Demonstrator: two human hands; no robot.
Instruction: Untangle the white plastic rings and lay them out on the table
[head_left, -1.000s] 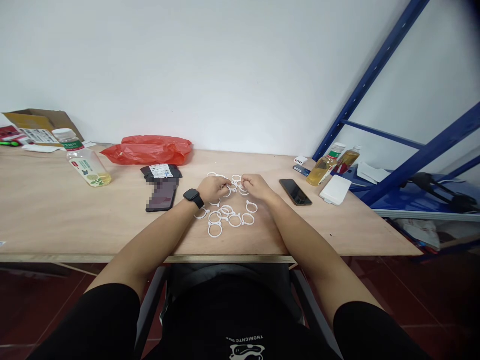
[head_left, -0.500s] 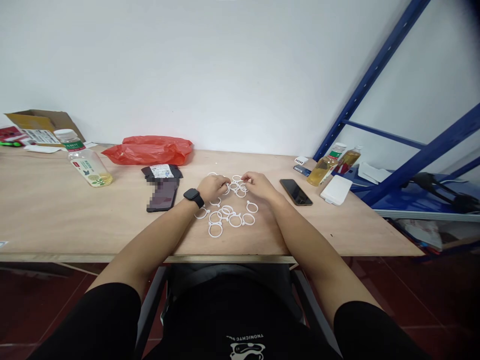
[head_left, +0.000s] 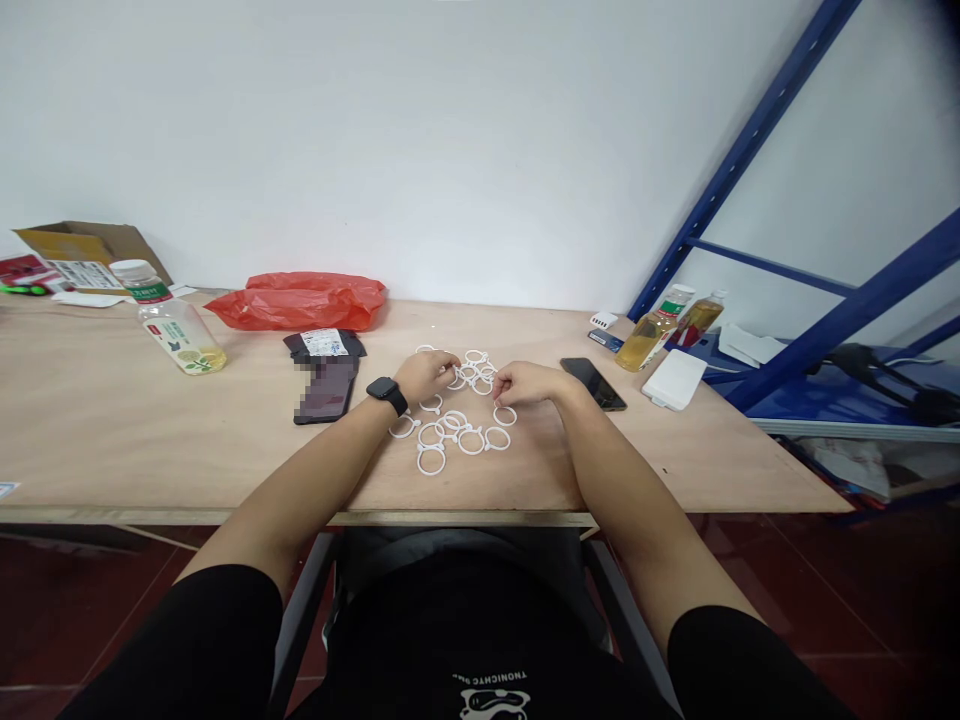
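Note:
Several thin white plastic rings, each with a small eyelet knob like a curtain ring, lie on the wooden table. My left hand [head_left: 427, 376], a black watch at its wrist, has thumb and fingers pinched on a white curtain ring [head_left: 454, 383] at the left of the far cluster [head_left: 482, 384]. Just right of that cluster, my right hand [head_left: 528, 382] points down with fingers bent together at the knob of a single white curtain ring [head_left: 514, 420]. Its fingertips partly cover that knob. Nearer my body lies a loose group of overlapping rings [head_left: 471, 453].
Left of my hands are a dark pouch [head_left: 327, 385], a red plastic bag [head_left: 300, 302], a tilted-looking bottle [head_left: 176, 325] and an opened carton [head_left: 90, 250]. To the right lie a phone [head_left: 593, 384], a white case [head_left: 673, 380] and a drink bottle [head_left: 649, 335], beside a blue metal rack [head_left: 795, 290].
My right hand has left the far cluster and moved right and nearer, to the single ring at the right. My left hand stays at the cluster's left side.

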